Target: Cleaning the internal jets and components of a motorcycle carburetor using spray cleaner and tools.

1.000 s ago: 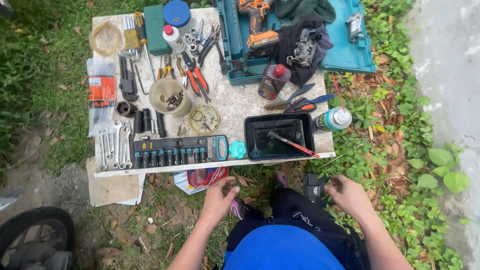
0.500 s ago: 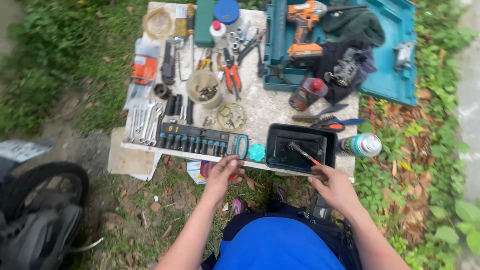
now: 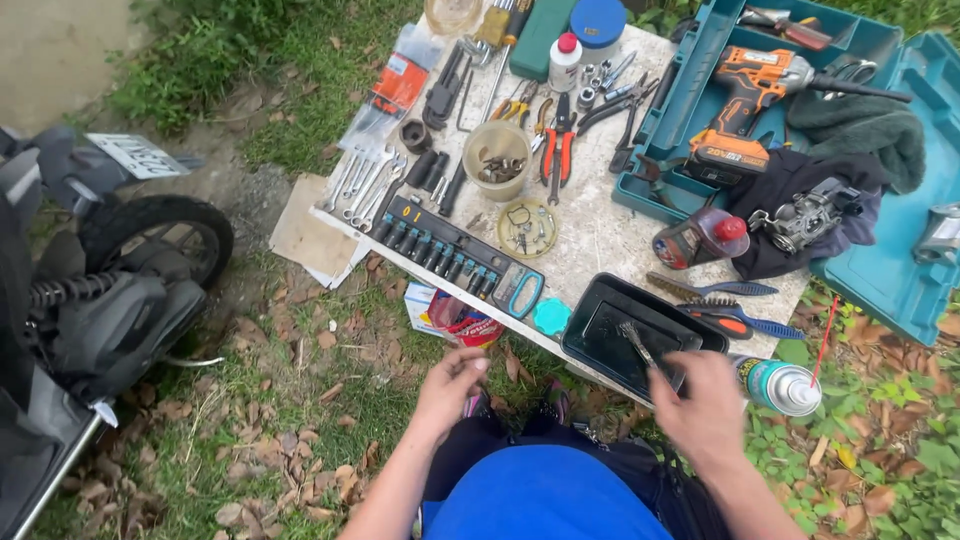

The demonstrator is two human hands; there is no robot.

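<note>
Right hand (image 3: 708, 412) now gripping brush (image 3: 640, 350) in black tray (image 3: 600, 345); left hand (image 3: 452, 385) pulled back.

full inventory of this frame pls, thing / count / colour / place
slab: 1, pale stone, on grass, centre
black tray: 1, near edge, holds a small brush
socket set: 1, black and teal rail, near-left edge
pliers: 1, red-handled, slab centre
cup of parts: 1, yellowish, slab centre
drill: 1, orange and black, in teal case
spray can: 1, white-topped, right of tray
scooter: 1, dark, far left
left hand: empty, over grass
right hand: at the tray's near edge, grip unclear
</note>
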